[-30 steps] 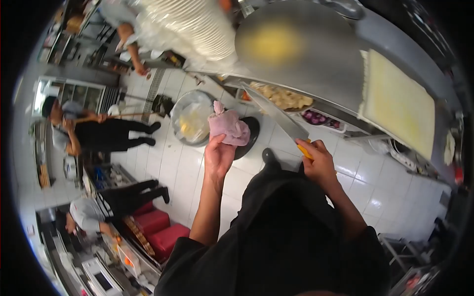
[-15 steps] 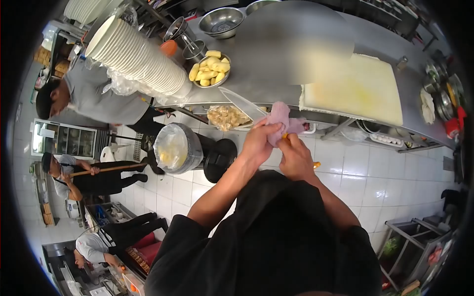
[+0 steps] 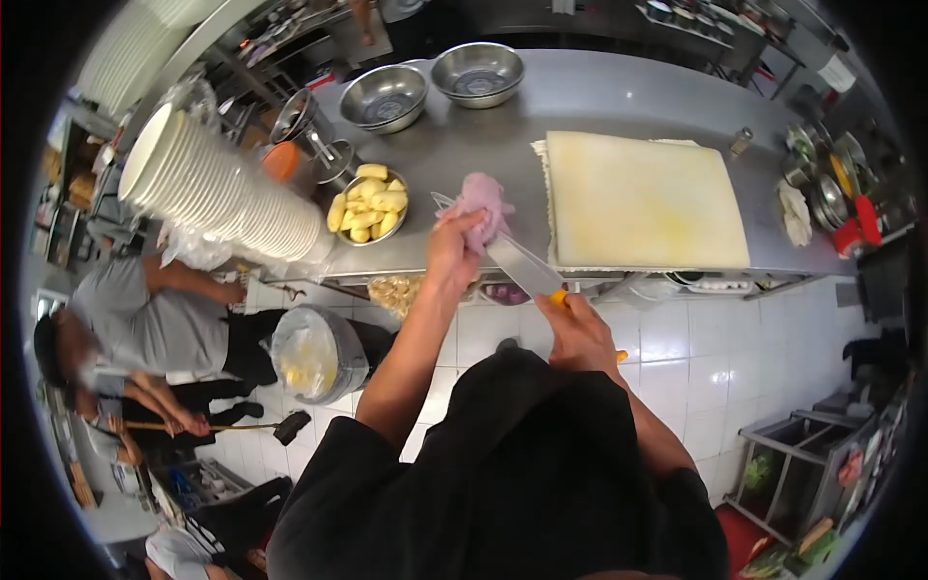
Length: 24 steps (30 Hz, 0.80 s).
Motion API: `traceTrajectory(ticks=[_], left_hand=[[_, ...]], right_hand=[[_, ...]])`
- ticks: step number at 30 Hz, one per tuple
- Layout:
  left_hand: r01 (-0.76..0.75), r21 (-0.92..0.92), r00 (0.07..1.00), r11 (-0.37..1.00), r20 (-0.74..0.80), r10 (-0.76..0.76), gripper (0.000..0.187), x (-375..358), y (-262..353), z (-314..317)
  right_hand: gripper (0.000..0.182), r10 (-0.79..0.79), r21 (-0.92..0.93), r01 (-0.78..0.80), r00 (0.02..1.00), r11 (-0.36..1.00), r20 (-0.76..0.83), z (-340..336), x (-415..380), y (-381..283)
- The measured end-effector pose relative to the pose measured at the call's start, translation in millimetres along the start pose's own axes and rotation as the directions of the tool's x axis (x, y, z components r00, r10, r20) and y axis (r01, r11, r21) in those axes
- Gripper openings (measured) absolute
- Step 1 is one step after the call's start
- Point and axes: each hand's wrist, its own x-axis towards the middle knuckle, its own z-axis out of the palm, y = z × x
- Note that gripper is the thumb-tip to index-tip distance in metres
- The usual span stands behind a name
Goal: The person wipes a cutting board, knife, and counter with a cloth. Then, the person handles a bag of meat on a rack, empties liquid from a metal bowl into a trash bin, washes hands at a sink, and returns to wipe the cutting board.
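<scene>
Crumpled pink cloth (image 3: 480, 203) pressed on a long steel knife blade (image 3: 512, 259) — over the counter's front edge.
Left hand (image 3: 454, 253) is clenched on the cloth; right hand (image 3: 578, 333) wraps the knife's orange handle — blade flat, gleaming.

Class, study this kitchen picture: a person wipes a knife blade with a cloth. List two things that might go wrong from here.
1. The left hand presses the pink cloth around the knife blade near its tip; a slip might cut the fingers through the cloth.
2. The right hand holds the knife out over the counter edge, above the floor, so a loosened hold might drop it toward the feet.
</scene>
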Motion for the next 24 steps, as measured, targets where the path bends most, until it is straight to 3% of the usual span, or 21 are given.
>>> traceTrajectory(ticks=[2, 4, 7, 10, 11, 13, 16, 17, 19, 20, 24], left_hand=[[-0.019, -0.007, 1.000, 1.000, -0.010, 0.019, 0.034, 25.1, 3.1, -3.1], [-0.051, -0.014, 0.998, 0.999, -0.026, 0.051, 0.033, 50.8, 9.4, -8.0], [-0.127, 0.063, 0.990, 0.990, 0.066, 0.123, 0.033, 88.9, 36.6, -16.1], [-0.071, 0.278, 0.990, 0.958, 0.136, 0.033, 0.031, 148.1, 62.7, -40.3], [-0.048, 0.334, 0.995, 0.941, 0.101, 0.015, 0.033, 157.5, 66.0, -33.6], [-0.010, 0.446, 0.999, 0.895, 0.045, -0.012, 0.040, 176.1, 75.5, -11.9], [0.051, 0.809, 0.998, 0.586, -0.013, -0.069, 0.056, 189.8, 73.8, 19.5], [0.000, 0.896, 0.999, 0.444, 0.018, -0.036, 0.066, 206.7, 61.0, 10.2], [-0.075, 0.997, 0.994, -0.014, 0.075, 0.076, 0.063, 215.2, 39.8, 1.1], [-0.097, 0.963, 0.984, -0.252, 0.130, 0.120, 0.062, 215.7, 32.2, 3.1], [-0.210, 0.918, 0.923, -0.335, 0.299, 0.240, 0.057, 247.5, -13.0, -8.8]], right_hand=[[0.051, -0.001, -0.056, -0.001, 0.999, 0.998, -0.041, -9.8, 0.0, 1.3], [0.048, 0.082, -0.038, -0.083, 0.996, 0.996, -0.036, -23.8, -4.7, 0.7], [0.046, 0.234, 0.041, -0.232, 0.970, 0.972, -0.062, -48.9, -18.0, 2.8], [0.049, 0.506, 0.164, -0.488, 0.858, 0.857, -0.093, -69.4, -34.3, -2.9], [0.049, 0.430, 0.102, -0.418, 0.884, 0.903, -0.185, -72.4, -39.1, -0.9], [0.050, 0.511, 0.105, -0.501, 0.827, 0.859, -0.235, -73.4, -47.3, 4.2], [0.050, 0.616, 0.172, -0.592, 0.740, 0.787, -0.270, -73.6, -55.2, 8.6], [0.051, 0.645, 0.198, -0.614, 0.714, 0.764, -0.273, -72.1, -58.5, 9.3], [0.050, 0.645, 0.206, -0.614, 0.692, 0.762, -0.324, -65.7, -63.8, 12.8], [0.050, 0.645, 0.211, -0.614, 0.679, 0.761, -0.351, -61.9, -66.0, 14.0], [0.049, 0.679, 0.293, -0.613, 0.649, 0.734, -0.344, -51.3, -68.5, 12.6]])
